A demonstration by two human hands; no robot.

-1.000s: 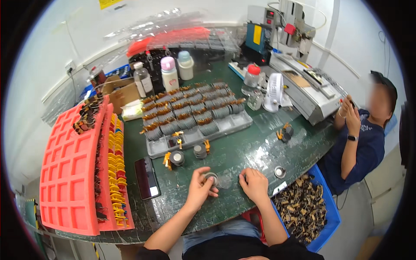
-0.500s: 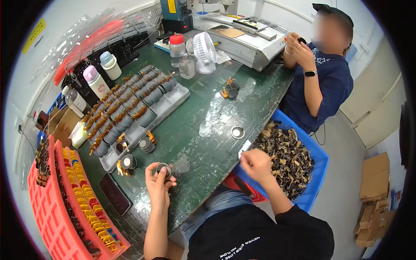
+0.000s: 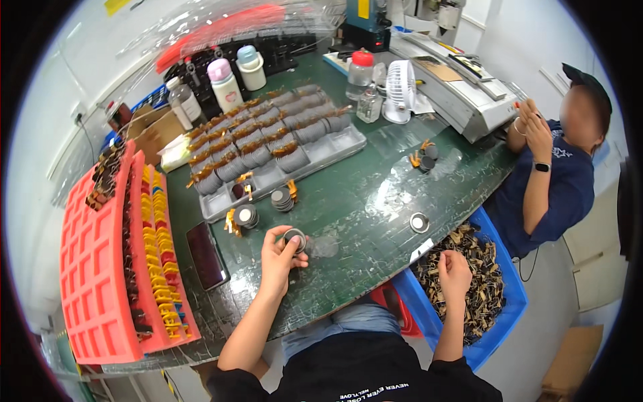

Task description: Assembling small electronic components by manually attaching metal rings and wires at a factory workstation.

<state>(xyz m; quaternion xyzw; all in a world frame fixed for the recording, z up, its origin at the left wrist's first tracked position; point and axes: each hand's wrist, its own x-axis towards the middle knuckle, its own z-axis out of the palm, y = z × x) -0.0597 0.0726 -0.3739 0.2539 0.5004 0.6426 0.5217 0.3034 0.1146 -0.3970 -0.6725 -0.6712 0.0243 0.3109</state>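
My left hand (image 3: 278,266) holds a small round dark disc with a metal rim (image 3: 295,240) above the green table, thumb pressed on its face. Over the blue bin (image 3: 507,320), my right hand (image 3: 456,273) is closed, fingers curled together; whatever it holds, if anything, is hidden. Beneath it the bin is heaped with small dark parts with tan tabs (image 3: 477,311). Just beyond my left hand are two small stacks of grey discs with orange tabs, one upright (image 3: 282,199) and one tilted (image 3: 246,216). A round metal ring with a white centre (image 3: 419,222) lies near the table edge.
A grey tray (image 3: 321,151) carries rows of grey discs. At left stand pink racks (image 3: 94,268) with yellow and red clips, beside a phone (image 3: 207,254). Bottles, a white fan (image 3: 400,92) and a machine sit at the back; a co-worker (image 3: 552,167) is at right.
The view has swung left, shifting the scene rightward. My right hand has moved away from the table edge, farther over the bin. My left hand still holds the disc.
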